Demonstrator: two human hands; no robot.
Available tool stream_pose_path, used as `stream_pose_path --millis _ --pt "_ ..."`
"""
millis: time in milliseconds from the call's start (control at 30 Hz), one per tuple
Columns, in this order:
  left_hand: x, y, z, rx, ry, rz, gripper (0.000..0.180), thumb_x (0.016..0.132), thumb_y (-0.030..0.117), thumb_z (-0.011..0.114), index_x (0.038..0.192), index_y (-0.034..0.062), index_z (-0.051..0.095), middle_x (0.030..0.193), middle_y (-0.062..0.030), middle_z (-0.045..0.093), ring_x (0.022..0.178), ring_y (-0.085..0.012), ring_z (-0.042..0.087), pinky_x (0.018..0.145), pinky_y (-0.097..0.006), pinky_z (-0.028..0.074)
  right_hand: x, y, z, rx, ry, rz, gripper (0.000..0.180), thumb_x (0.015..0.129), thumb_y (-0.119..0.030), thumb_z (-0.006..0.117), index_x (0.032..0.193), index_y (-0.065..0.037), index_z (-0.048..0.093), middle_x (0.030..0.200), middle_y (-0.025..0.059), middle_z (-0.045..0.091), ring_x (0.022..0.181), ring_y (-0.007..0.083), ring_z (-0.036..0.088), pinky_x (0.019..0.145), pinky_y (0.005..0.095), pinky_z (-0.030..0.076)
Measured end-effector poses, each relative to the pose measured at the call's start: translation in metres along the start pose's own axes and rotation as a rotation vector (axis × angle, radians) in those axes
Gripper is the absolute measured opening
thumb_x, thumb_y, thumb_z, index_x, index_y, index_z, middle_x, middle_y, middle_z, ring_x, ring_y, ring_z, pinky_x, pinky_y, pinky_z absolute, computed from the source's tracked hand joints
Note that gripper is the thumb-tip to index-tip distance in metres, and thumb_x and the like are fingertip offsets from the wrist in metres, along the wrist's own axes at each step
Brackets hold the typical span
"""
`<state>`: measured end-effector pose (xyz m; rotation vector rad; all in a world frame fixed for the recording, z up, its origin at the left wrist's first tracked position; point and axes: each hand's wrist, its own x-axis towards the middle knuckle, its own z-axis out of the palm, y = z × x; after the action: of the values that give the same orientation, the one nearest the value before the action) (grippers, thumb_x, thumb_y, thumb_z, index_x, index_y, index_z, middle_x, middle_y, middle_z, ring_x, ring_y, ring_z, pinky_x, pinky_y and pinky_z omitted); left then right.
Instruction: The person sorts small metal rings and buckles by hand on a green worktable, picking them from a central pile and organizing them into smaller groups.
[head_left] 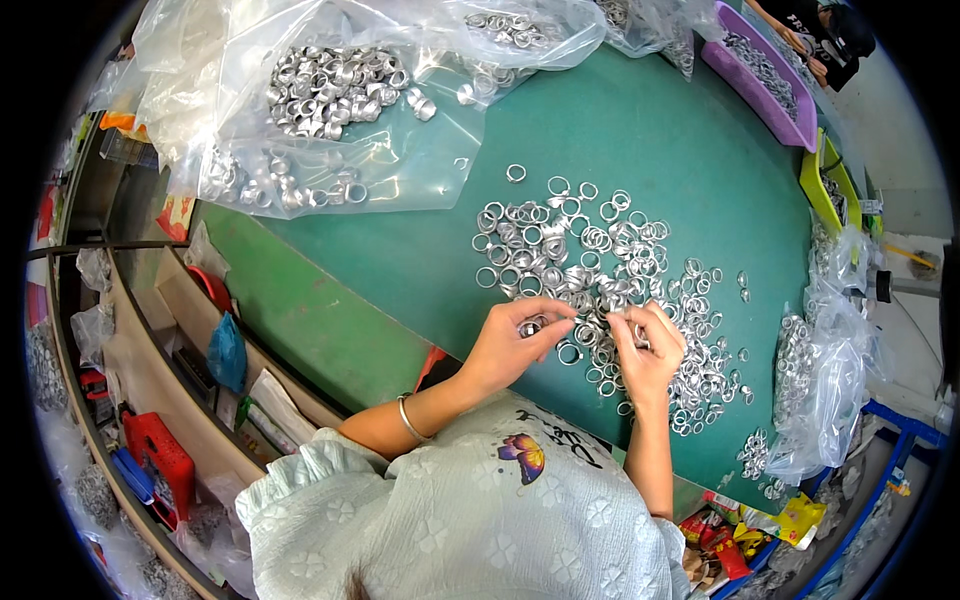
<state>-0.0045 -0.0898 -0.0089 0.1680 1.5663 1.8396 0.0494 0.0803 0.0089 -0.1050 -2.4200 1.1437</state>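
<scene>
Loose silver metal rings (540, 245) lie in a wide heap on the green tabletop (400, 265) in front of me. My left hand (510, 345) is curled at the heap's near edge, with a few rings (533, 325) held in its bent fingers. To its right, my right hand (648, 350) has thumb and forefinger pinched together over the rings. What sits between those fingertips is too small to make out. Between the two hands, single rings (569, 353) rest on the table.
A clear plastic bag (430, 150) with thicker silver rings spreads at the far left. At the far right stand a purple bin (765, 85) and a yellow-green bin (830, 180), with another person (815, 35) beyond. Bagged rings (795, 370) line the right edge; a red basket (160, 460) is at left.
</scene>
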Motion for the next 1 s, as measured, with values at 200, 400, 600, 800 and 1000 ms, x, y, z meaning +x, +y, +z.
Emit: stream_pose_path --millis 200,400,600,800,1000 --pt "-0.003 0.007 0.005 -0.119 -0.139 0.030 0.036 0.076 0.010 0.069 0.110 0.0046 0.059 0.069 0.0029 0.052 0.055 -0.0029 0.044 0.048 -0.019 0.036 -0.008 -0.010 -0.001 -0.099 -0.065 -0.324 0.018 0.063 -0.001 0.075 0.073 0.000 0.060 0.060 0.0068 0.055 0.046 0.0172 0.051 0.041 0.0253 0.037" --pt "-0.005 0.007 0.001 0.081 -0.025 0.041 0.032 0.079 0.007 0.066 0.111 0.0052 0.060 0.069 0.0033 0.050 0.059 -0.0020 0.043 0.049 -0.019 0.036 -0.006 0.000 -0.004 -0.287 -0.167 0.008 0.010 0.071 -0.004 0.070 0.078 -0.002 0.064 0.064 0.0065 0.057 0.046 0.0183 0.051 0.042 0.0275 0.038" --pt "-0.006 -0.001 0.000 0.159 0.014 0.064 0.025 0.081 0.008 0.063 0.106 0.0061 0.062 0.068 0.0036 0.050 0.056 -0.0019 0.041 0.048 -0.019 0.035 0.021 -0.012 0.002 -0.171 -0.026 0.147 0.009 0.075 -0.002 0.067 0.083 -0.002 0.065 0.066 0.0081 0.056 0.049 0.0197 0.050 0.047 0.0284 0.040" --pt "-0.008 0.006 0.006 0.181 -0.004 0.107 0.022 0.082 0.007 0.062 0.104 0.0050 0.063 0.068 0.0035 0.050 0.056 -0.0014 0.041 0.048 -0.019 0.035 0.062 0.007 0.011 -0.562 -0.480 0.113 0.011 0.077 -0.012 0.060 0.083 -0.006 0.067 0.082 0.0138 0.064 0.073 0.0329 0.060 0.062 0.0403 0.047" --pt "-0.009 0.001 0.005 0.178 0.008 0.111 0.021 0.082 0.007 0.061 0.104 0.0053 0.063 0.068 0.0037 0.051 0.056 -0.0014 0.041 0.048 -0.019 0.035 0.078 0.019 0.007 -0.640 -0.636 0.010 0.008 0.073 -0.011 0.062 0.077 -0.006 0.066 0.077 0.0124 0.064 0.072 0.0314 0.061 0.062 0.0392 0.047"
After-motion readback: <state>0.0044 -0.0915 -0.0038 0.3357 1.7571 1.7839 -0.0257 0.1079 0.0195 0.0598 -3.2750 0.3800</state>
